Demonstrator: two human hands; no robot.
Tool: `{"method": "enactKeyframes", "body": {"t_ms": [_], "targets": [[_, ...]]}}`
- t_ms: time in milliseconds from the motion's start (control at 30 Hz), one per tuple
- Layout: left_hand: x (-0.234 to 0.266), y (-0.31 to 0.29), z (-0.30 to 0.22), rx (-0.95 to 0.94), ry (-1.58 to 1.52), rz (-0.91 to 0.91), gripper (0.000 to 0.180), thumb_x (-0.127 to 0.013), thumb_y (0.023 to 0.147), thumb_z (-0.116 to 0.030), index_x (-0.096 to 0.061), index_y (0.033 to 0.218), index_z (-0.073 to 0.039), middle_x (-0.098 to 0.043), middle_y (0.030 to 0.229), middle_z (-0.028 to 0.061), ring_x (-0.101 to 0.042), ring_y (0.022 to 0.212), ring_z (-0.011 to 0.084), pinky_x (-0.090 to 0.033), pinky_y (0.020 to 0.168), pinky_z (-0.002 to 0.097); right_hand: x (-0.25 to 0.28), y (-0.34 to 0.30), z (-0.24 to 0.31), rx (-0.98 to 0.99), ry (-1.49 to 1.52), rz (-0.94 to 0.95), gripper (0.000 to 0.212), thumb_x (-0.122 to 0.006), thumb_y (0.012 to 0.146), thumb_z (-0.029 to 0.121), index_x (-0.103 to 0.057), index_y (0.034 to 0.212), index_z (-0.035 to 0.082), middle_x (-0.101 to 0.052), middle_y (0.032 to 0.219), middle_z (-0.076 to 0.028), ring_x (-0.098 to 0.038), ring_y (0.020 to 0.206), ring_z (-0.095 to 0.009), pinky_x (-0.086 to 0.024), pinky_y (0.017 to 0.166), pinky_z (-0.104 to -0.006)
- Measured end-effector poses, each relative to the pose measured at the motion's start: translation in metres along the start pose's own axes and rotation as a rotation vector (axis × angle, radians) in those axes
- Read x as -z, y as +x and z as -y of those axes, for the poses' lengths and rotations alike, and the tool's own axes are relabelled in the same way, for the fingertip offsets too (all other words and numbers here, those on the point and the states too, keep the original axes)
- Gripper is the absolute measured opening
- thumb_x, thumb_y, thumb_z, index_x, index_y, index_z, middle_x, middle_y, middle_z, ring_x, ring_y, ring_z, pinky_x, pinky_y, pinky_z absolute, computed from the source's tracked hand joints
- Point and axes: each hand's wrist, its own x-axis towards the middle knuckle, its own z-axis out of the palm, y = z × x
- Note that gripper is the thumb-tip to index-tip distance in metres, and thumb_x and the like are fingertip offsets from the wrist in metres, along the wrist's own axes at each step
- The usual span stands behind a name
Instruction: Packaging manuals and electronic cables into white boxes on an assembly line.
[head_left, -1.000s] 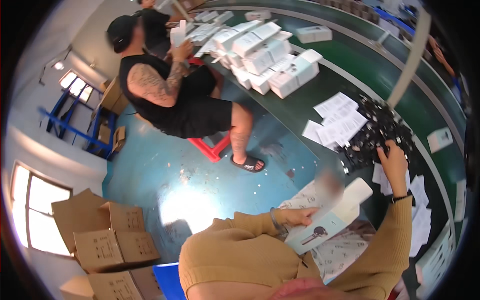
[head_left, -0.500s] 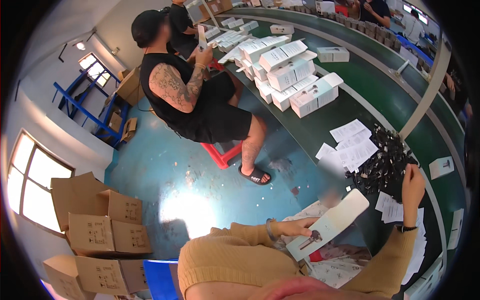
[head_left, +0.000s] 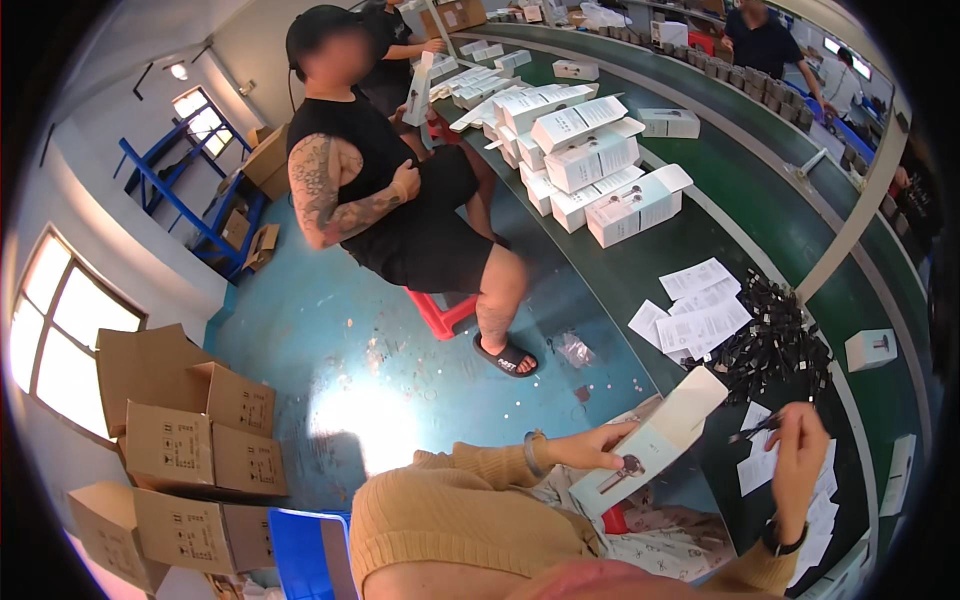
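My left hand [head_left: 592,446] grips a long white carton [head_left: 648,450] with a dark device pictured on its side. The carton tilts over my lap, its flap standing open at the upper right end. In my right hand [head_left: 797,452], fingers pinched, is a short black cable [head_left: 755,431] whose end sticks out to the left. This hand is above the bench, near a stack of white leaflets [head_left: 757,472]. Beyond it lies a heap of black cables [head_left: 768,345], with more printed leaflets [head_left: 705,318] along its left side.
White cartons [head_left: 590,160] are piled farther along the dark green bench [head_left: 660,260]. A slanted post [head_left: 850,215] rises beside the conveyor [head_left: 760,170]. On the left, a co-worker [head_left: 350,170] sits on a red stool [head_left: 440,315] holding a carton. Cardboard boxes [head_left: 170,445] stand on the floor.
My right hand has come back from the cable heap toward me, now with a cable. The carton in my left hand has shifted only slightly. The co-worker has lowered one hand to their middle.
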Motion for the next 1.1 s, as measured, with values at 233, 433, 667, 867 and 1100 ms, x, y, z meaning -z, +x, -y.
{"method": "enactKeyframes", "body": {"t_ms": [233, 433, 667, 867, 1100], "targets": [[-0.014, 0.005, -0.019, 0.085, 0.178, 0.115, 0.088, -0.074, 0.075, -0.042, -0.029, 0.139, 0.001, -0.045, 0.129, 0.0080, -0.044, 0.115, 0.0138, -0.037, 0.099, 0.0304, -0.042, -0.027, 0.020, 0.207, -0.199, 0.225, 0.011, -0.057, 0.086, 0.008, -0.061, 0.082, -0.001, -0.060, 0.068, -0.015, -0.058, 0.053, -0.027, -0.042, 0.049, -0.0325], [-0.017, 0.003, -0.027, 0.060, 0.389, 0.099, 0.079, -0.073, 0.073, -0.033, -0.036, 0.135, 0.000, -0.051, 0.125, 0.0127, -0.049, 0.113, 0.0190, -0.039, 0.097, 0.0313, -0.049, -0.035, 0.019, 0.127, -0.220, 0.483, 0.011, -0.059, 0.084, 0.008, -0.063, 0.081, -0.002, -0.059, 0.064, -0.016, -0.059, 0.055, -0.031, -0.043, 0.050, -0.0334], [-0.014, 0.004, -0.025, 0.059, 0.400, 0.107, 0.088, -0.076, 0.070, -0.039, -0.033, 0.136, 0.002, -0.048, 0.125, 0.0102, -0.046, 0.111, 0.0144, -0.038, 0.095, 0.0298, -0.044, -0.036, 0.018, -0.002, -0.107, 0.482, 0.013, -0.058, 0.086, 0.008, -0.063, 0.082, -0.003, -0.058, 0.062, -0.015, -0.059, 0.051, -0.022, -0.041, 0.048, -0.0303], [-0.007, 0.004, -0.021, 0.080, 0.306, 0.076, 0.091, -0.077, 0.071, -0.038, -0.029, 0.139, 0.000, -0.047, 0.127, 0.0083, -0.045, 0.115, 0.0152, -0.037, 0.098, 0.0316, -0.015, -0.041, 0.004, -0.097, 0.026, 0.027, 0.019, -0.053, 0.094, 0.012, -0.060, 0.087, -0.004, -0.057, 0.071, -0.005, -0.054, 0.050, -0.010, -0.040, 0.043, -0.0214], [0.001, 0.006, -0.025, 0.098, 0.223, 0.012, 0.090, -0.075, 0.075, -0.034, -0.025, 0.142, -0.001, -0.045, 0.132, 0.0097, -0.043, 0.120, 0.0164, -0.036, 0.101, 0.0329, 0.027, -0.059, -0.013, -0.188, 0.074, -0.147, 0.019, -0.050, 0.095, 0.014, -0.057, 0.087, -0.002, -0.053, 0.070, -0.002, -0.050, 0.053, -0.007, -0.036, 0.049, -0.0194]]}}
